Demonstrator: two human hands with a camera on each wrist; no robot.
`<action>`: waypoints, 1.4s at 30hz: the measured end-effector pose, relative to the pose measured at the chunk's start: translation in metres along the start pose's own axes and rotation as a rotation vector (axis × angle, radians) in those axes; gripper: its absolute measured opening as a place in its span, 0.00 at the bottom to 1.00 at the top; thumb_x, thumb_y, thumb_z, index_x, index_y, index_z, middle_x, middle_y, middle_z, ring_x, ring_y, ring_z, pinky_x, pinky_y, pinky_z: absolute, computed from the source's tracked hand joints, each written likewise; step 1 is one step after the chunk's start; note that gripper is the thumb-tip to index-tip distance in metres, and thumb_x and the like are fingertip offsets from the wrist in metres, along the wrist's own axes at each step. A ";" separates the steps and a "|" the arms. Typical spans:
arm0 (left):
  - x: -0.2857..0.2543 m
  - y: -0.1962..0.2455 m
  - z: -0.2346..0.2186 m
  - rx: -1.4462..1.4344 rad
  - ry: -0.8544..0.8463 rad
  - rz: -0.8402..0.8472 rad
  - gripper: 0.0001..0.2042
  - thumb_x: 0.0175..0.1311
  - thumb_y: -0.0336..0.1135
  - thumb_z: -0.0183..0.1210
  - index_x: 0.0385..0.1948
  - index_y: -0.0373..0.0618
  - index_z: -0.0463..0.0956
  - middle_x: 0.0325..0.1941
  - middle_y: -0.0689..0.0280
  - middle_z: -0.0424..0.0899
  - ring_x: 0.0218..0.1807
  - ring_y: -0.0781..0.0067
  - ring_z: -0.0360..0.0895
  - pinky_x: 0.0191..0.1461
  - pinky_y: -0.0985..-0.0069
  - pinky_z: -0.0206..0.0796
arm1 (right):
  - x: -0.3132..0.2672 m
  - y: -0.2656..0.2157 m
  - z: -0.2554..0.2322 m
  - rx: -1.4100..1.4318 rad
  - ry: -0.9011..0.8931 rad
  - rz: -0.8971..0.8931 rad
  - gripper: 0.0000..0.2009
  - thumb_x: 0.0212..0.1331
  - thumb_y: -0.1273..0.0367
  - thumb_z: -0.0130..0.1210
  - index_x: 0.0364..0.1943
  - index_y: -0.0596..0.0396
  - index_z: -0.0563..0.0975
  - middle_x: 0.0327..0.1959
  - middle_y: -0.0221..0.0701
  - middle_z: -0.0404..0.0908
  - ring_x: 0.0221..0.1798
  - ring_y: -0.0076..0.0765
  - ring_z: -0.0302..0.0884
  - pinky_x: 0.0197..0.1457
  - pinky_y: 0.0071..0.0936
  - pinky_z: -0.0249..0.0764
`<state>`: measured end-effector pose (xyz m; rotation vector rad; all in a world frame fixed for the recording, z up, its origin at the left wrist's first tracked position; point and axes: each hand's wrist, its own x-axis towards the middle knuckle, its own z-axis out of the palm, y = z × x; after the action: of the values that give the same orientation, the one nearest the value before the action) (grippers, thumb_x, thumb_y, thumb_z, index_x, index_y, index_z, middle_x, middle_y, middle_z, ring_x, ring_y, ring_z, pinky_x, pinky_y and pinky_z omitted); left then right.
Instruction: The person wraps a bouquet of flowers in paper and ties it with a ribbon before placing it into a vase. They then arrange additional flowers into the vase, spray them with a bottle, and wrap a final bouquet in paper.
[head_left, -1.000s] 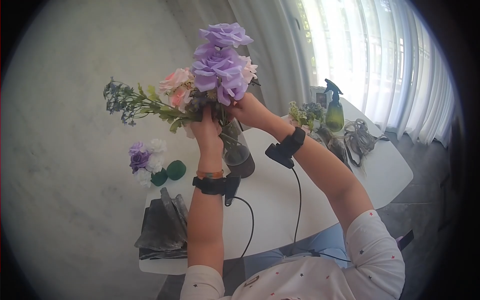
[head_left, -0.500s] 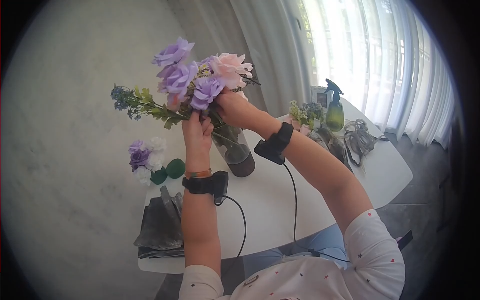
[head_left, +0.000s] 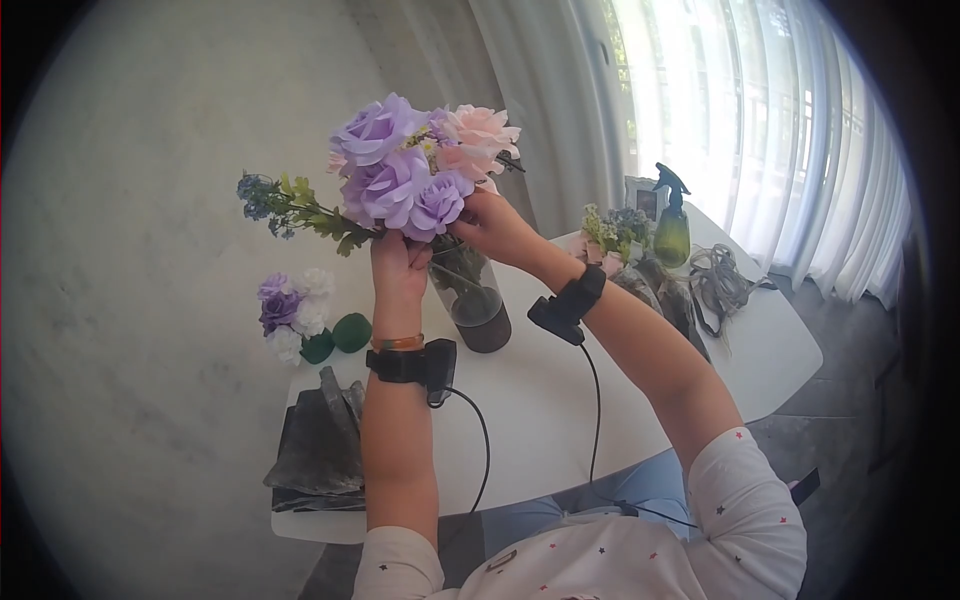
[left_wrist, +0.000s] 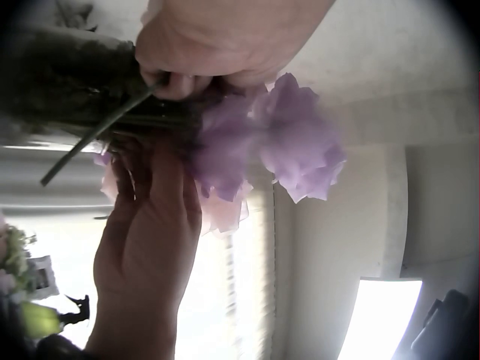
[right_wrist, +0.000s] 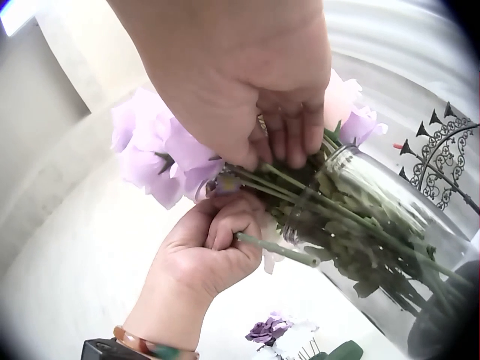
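Note:
A bunch of artificial flowers, with light purple roses (head_left: 385,185) in front and pale pink roses (head_left: 478,135) behind, stands over the mouth of a clear glass vase (head_left: 470,290). My left hand (right_wrist: 206,251) grips a green stem (right_wrist: 281,247) just outside the rim, its cut end sticking out past the fingers. The rose heads hide where that stem leads. On the other side my right hand (head_left: 495,225) curls its fingers round stems (right_wrist: 277,184) just above the rim, under the blooms. Leafy stems stand inside the vase. A sprig of small blue flowers (head_left: 262,198) leans out to the left.
Purple and white flowers (head_left: 290,310) and green round pieces (head_left: 350,332) lie left on the white table (head_left: 570,400). Grey wrapping sheets (head_left: 315,450) lie at the front left. A green spray bottle (head_left: 672,230), more flowers (head_left: 620,228) and grey ribbon (head_left: 725,280) sit at the right.
The purple roses have come down from high above the vase, swinging left and then back over its mouth. Both hands have stayed at the stems, the left shifting slightly left.

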<state>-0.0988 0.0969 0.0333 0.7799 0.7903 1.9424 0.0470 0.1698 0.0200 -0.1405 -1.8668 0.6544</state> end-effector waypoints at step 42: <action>-0.036 -0.017 0.008 0.506 0.030 0.194 0.06 0.62 0.32 0.55 0.26 0.46 0.69 0.15 0.76 0.64 0.11 0.89 0.52 0.13 0.83 0.39 | 0.005 -0.048 0.001 -0.346 0.076 0.268 0.19 0.48 0.64 0.58 0.44 0.58 0.72 0.33 0.47 0.81 0.39 0.56 0.78 0.40 0.44 0.73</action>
<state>-0.0695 0.0736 0.0172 1.1635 1.2919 1.9462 0.0547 0.1309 0.0477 -0.6406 -1.8898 0.4912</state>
